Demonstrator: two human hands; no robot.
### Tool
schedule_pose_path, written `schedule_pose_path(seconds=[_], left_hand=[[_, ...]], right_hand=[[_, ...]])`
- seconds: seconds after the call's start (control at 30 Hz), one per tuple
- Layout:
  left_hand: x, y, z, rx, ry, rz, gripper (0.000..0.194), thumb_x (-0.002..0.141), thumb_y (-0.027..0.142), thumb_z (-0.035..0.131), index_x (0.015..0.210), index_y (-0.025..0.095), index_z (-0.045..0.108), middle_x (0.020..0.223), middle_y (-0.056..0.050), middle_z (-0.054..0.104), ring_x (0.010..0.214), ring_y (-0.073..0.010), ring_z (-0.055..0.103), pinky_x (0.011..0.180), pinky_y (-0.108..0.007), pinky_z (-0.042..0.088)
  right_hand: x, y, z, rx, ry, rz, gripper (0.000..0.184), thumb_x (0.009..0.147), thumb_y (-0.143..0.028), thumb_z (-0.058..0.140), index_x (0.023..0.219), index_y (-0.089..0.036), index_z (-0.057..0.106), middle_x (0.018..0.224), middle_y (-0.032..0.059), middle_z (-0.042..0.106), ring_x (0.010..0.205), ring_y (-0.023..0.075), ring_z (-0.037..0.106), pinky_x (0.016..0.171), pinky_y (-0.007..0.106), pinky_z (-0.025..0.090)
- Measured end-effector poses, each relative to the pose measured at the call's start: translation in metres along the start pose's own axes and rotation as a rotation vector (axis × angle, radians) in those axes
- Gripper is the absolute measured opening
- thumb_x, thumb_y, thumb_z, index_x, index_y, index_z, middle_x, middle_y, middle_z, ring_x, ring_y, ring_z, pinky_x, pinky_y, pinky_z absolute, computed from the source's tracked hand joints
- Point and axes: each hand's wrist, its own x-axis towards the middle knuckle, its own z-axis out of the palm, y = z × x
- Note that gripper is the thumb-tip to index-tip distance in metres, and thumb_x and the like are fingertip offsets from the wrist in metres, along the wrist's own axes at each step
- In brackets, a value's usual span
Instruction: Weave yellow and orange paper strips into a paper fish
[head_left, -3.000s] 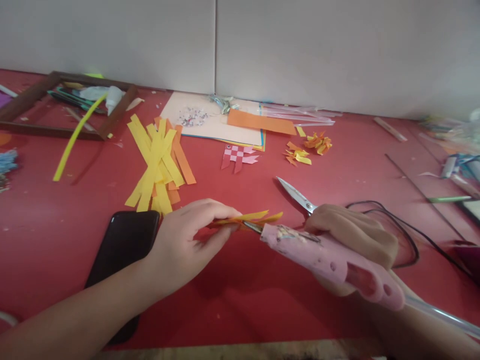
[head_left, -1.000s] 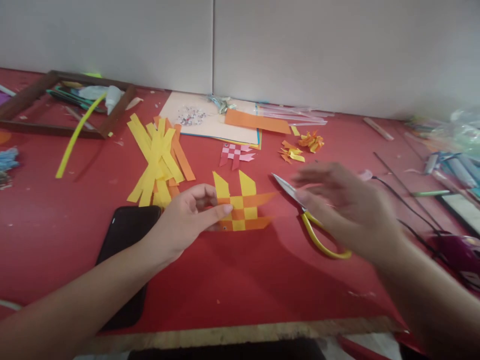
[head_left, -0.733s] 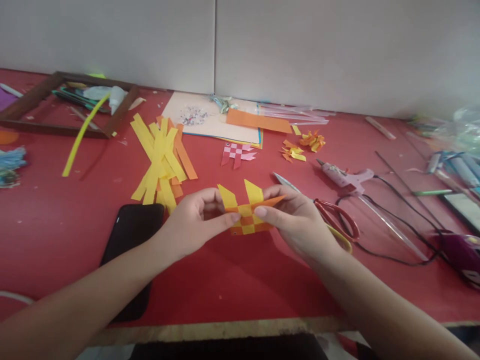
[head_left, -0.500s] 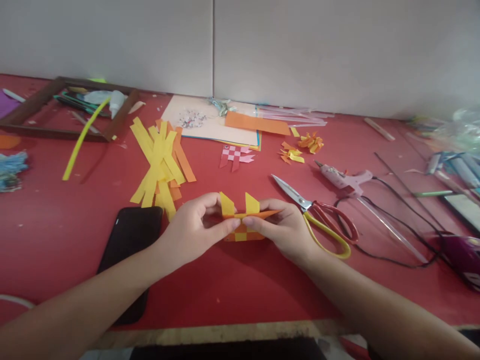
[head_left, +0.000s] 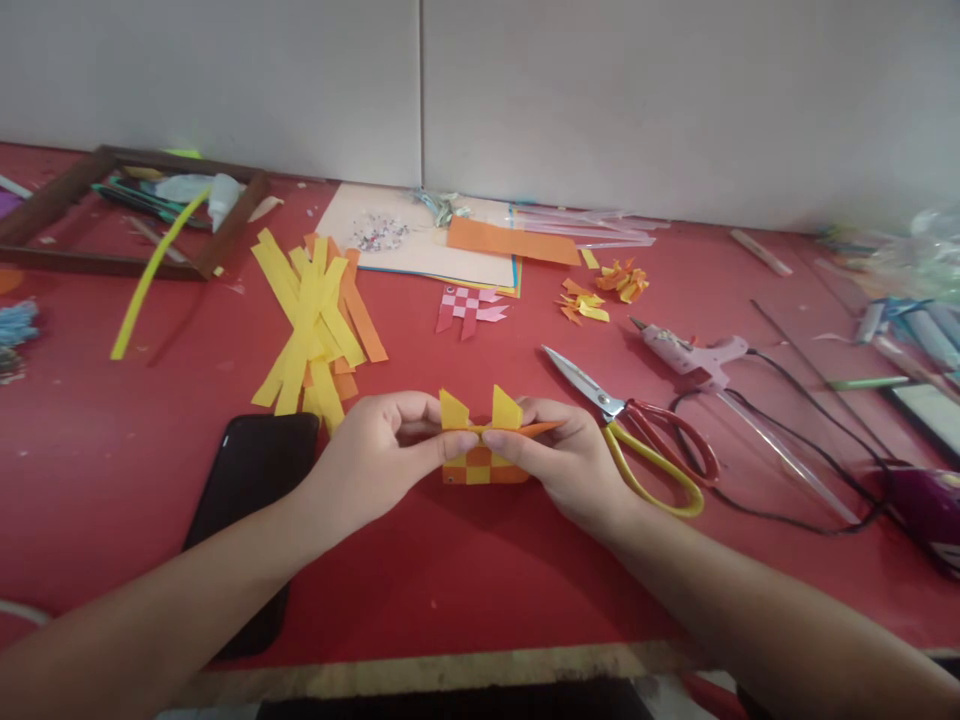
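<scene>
With left hand (head_left: 379, 450) and right hand (head_left: 574, 460) curled nearly closed, pinches a woven yellow-and-orange paper piece (head_left: 478, 470) between thumbs and fingers, just left of the scissors (head_left: 613, 408). Leaves far fingertips and part of the weave unseen. Shows a phone (head_left: 259, 460) left of the scissors, partly covered by the left forearm (head_left: 217, 560), and a purple object (head_left: 922, 505) to their right, cut off and hard to identify. Has a red table (head_left: 480, 580) under the scissors, grey wall (head_left: 600, 110) beyond

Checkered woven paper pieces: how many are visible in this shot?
2: a yellow-and-orange piece pinched by the left hand and the right hand, and a pink-and-red piece lying on the red table beyond them.
</scene>
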Motion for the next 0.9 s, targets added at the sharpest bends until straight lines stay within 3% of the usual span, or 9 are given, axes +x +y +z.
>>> schedule_pose_path(seconds=[0.37, 0.5, 0.67, 0.9], left_hand=[[0.0014, -0.0011, -0.0014, 0.027, 0.061, -0.019, 0.025, 0.076, 0.039, 0.075, 0.068, 0.018, 0.065, 0.065, 0.002, 0.065, 0.061, -0.0120, 0.060, 0.056, -0.021, 0.044], [0.0023, -0.0030, -0.0031, -0.048, 0.070, -0.046, 0.019, 0.070, 0.032, 0.081, 0.078, 0.019, 0.069, 0.081, 0.000, 0.073, 0.077, -0.0171, 0.068, 0.070, -0.025, 0.053], [0.0033, -0.0051, -0.0042, -0.079, 0.039, -0.090, 0.044, 0.062, 0.026, 0.086, 0.102, 0.020, 0.068, 0.106, -0.006, 0.074, 0.101, -0.0245, 0.069, 0.087, -0.034, 0.055], [0.0028, -0.0028, -0.0039, -0.041, 0.073, -0.035, 0.017, 0.073, 0.034, 0.079, 0.075, 0.020, 0.070, 0.078, 0.000, 0.072, 0.073, -0.0150, 0.067, 0.067, -0.023, 0.053]], right_hand=[[0.0025, 0.0058, 0.0010, 0.131, 0.049, 0.058, 0.022, 0.063, -0.034, 0.085, 0.060, -0.021, 0.067, 0.060, -0.0030, 0.060, 0.057, 0.0095, 0.052, 0.057, 0.025, 0.043], [0.0045, 0.0028, 0.0023, 0.191, 0.090, 0.109, 0.027, 0.061, -0.037, 0.086, 0.060, -0.020, 0.065, 0.060, -0.0034, 0.061, 0.055, 0.0091, 0.053, 0.055, 0.024, 0.044], [0.0062, -0.0009, 0.0031, 0.257, 0.134, 0.161, 0.032, 0.058, -0.037, 0.087, 0.058, -0.019, 0.062, 0.058, -0.0034, 0.061, 0.052, 0.0088, 0.053, 0.052, 0.023, 0.045], [0.0028, 0.0034, 0.0009, 0.156, 0.068, 0.089, 0.029, 0.063, -0.038, 0.085, 0.061, -0.019, 0.063, 0.060, -0.0034, 0.059, 0.055, 0.0090, 0.052, 0.054, 0.024, 0.044]])
